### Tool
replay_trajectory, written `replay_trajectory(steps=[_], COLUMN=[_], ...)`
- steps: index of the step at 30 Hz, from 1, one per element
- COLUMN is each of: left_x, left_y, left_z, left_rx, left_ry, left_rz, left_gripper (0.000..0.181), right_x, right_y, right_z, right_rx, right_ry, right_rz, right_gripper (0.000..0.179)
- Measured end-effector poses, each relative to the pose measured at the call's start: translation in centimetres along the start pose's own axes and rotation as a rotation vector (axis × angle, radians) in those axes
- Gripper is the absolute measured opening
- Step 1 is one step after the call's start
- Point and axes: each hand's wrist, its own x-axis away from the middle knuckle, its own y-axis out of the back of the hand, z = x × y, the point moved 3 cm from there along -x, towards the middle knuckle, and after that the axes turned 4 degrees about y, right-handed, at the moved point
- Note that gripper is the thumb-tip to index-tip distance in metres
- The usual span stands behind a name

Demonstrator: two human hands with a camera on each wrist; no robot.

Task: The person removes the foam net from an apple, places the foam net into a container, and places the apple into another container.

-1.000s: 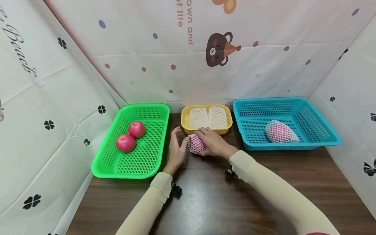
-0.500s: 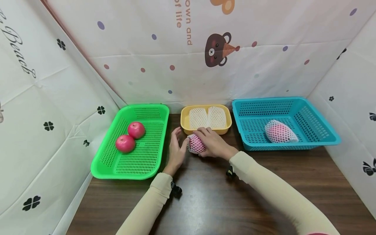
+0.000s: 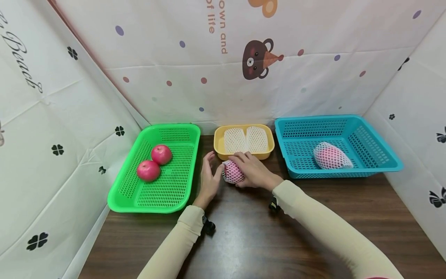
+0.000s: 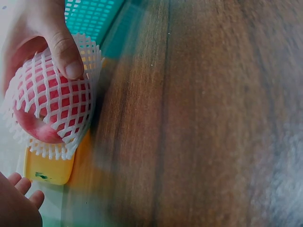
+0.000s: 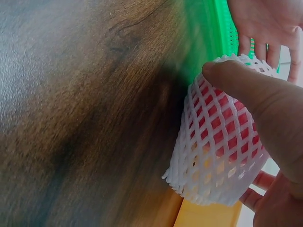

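In the head view my right hand [image 3: 253,170] grips a red apple [image 4: 35,125] in a white foam net sleeve [image 5: 213,137], low in front of the yellow basket [image 3: 217,145]. Its thumb lies across the mesh in both wrist views. Bare red skin shows through the sleeve's opening in the left wrist view. My left hand [image 3: 209,182] stays just left of the apple, fingers extended and thumb toward the sleeve's edge, holding nothing. Flat white foam net sleeves [image 3: 235,140] lie in the yellow basket.
A green basket [image 3: 148,209] on the left carries two bare red apples [image 3: 148,171]. To the right, a blue basket [image 3: 348,174] contains one apple in a net sleeve [image 3: 331,156]. Printed white cloth [image 3: 223,93] walls off the back and sides of the wooden table [image 3: 244,240].
Both hands keep nearly the same place around the apple. The head view has shifted very slightly.
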Motion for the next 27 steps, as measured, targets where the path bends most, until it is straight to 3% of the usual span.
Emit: replay_trajectory(steps=[27], left_x=[0.12], left_y=[0.2], left_z=[0.26], left_rx=[-0.017], left_ry=[0.012], left_rz=[0.011], left_gripper=[0.06], right_x=[0.78], right_y=[0.15], right_z=[-0.27], right_rx=[-0.019], right_ry=[0.001], right_rz=[-0.007], right_gripper=[0.104])
